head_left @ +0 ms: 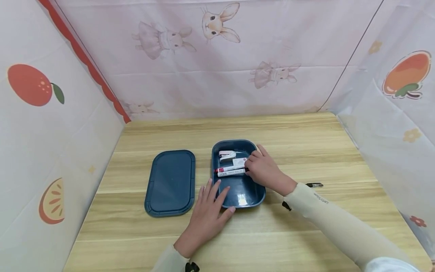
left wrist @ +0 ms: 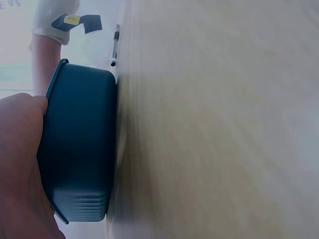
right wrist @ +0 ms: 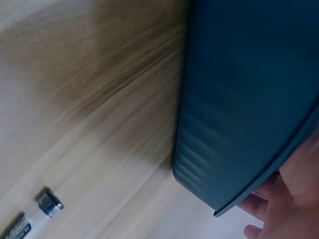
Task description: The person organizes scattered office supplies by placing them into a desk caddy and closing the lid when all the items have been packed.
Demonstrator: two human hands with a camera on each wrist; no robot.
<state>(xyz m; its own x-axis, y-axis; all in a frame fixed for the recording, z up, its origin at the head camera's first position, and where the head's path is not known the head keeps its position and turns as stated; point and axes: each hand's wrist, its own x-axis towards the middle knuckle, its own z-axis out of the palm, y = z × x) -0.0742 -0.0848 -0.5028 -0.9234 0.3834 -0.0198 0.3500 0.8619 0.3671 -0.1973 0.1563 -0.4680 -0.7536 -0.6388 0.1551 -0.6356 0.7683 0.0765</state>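
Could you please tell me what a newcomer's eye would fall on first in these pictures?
Probably the dark blue box near the middle of the wooden table, with two markers inside and the right hand over its right rim. Next, the left hand at the box's near-left rim and the matching lid lying farther left. Behind, rabbits stand out on the pink backdrop.

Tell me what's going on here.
A person is working at an open blue box. The right hand reaches over its rim to two white markers inside, its grip unclear. The left hand rests on the box's near-left edge. What looks like a stapler also lies inside. The lid lies flat to the left, a pen to the right.
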